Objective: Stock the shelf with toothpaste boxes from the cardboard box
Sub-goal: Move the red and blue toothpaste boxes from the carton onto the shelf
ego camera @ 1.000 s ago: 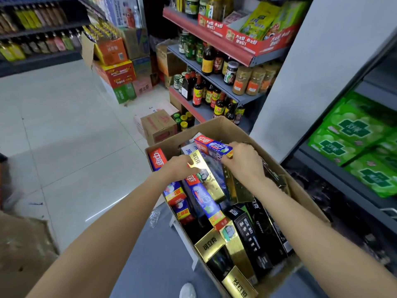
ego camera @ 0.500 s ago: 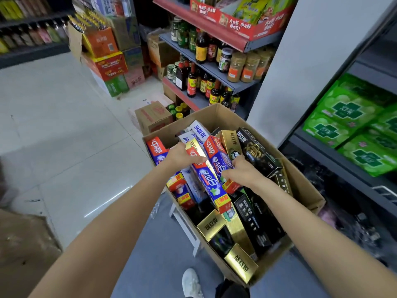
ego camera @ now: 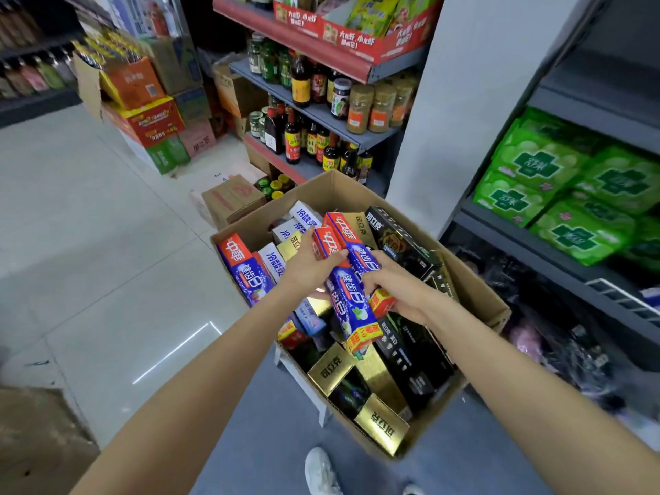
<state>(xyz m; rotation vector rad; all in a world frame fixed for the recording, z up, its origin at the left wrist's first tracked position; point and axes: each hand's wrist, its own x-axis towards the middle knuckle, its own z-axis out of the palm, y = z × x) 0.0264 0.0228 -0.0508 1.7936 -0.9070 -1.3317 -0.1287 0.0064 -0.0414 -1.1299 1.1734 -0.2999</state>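
An open cardboard box (ego camera: 475, 291) sits in front of me, filled with several toothpaste boxes in blue-red, gold, black and white. My left hand (ego camera: 310, 264) grips the upper part of a blue-and-red toothpaste box (ego camera: 351, 309) that lies tilted above the pile. My right hand (ego camera: 396, 287) holds a second blue-and-red toothpaste box (ego camera: 364, 259) beside it, fingers curled round its lower orange end. A grey shelf (ego camera: 557, 255) stands to the right of the box.
Green packets (ego camera: 557, 194) fill the grey shelf's middle tier; dark goods lie on the tier below. Sauce bottles and jars (ego camera: 314, 137) line shelves behind the box. Stacked cartons (ego camera: 150, 112) and a small carton (ego camera: 232, 201) sit on the tiled floor. My white shoe (ego camera: 321, 473) shows below.
Both hands have drawn two blue-and-red boxes up and toward me out of the pile, from reaching deep among the gold boxes. The camera has shifted slightly.
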